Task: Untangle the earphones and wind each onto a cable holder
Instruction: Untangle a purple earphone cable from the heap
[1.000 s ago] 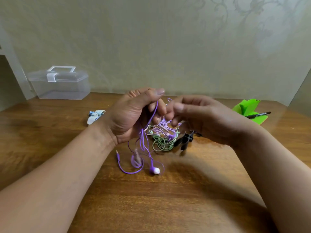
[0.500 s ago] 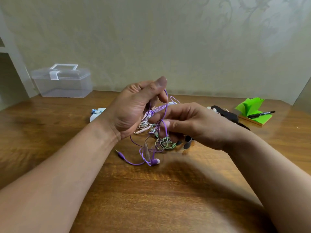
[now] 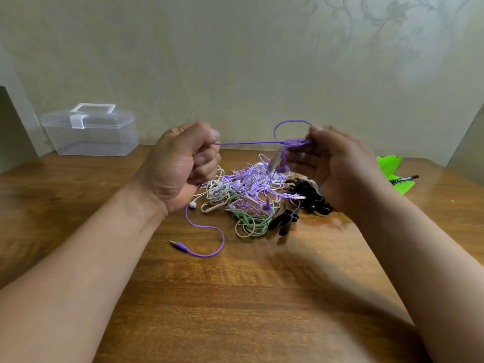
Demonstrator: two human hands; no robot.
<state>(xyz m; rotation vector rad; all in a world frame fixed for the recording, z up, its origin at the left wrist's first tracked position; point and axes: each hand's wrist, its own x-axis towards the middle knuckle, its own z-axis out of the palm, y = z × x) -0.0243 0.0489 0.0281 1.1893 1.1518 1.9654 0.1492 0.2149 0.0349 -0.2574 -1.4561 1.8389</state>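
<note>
Step in hand: untangling. One purple earphone (image 3: 248,143) is being drawn out of the pile; no winding has begun.

Left hand (image 3: 180,166): closed in a fist round the purple cord, knuckles up, raised above the bench (image 3: 235,297). The cord leaves the fist by the thumb and runs taut and level across to the right hand (image 3: 337,166). Below the fist the same cord drops to the bench and curves round to its plug (image 3: 179,244), which lies free, near the forearm.

Right hand: fingertips pinched on the cord where it bunches into a loop that stands up over the fingers. A blurred purple piece hangs just under them; earbud or remote, cannot tell.

The tangle (image 3: 246,195) of lilac, white and green earphones lies on the bench between and behind the hands. Black cable holders (image 3: 285,221) sit just beside it on the right, untouched.

Next move, as judged: open the loop at the right fingers without tightening it, then follow the cord to its earbuds and check they are clear of the pile. Only after that fetch a holder.
</note>
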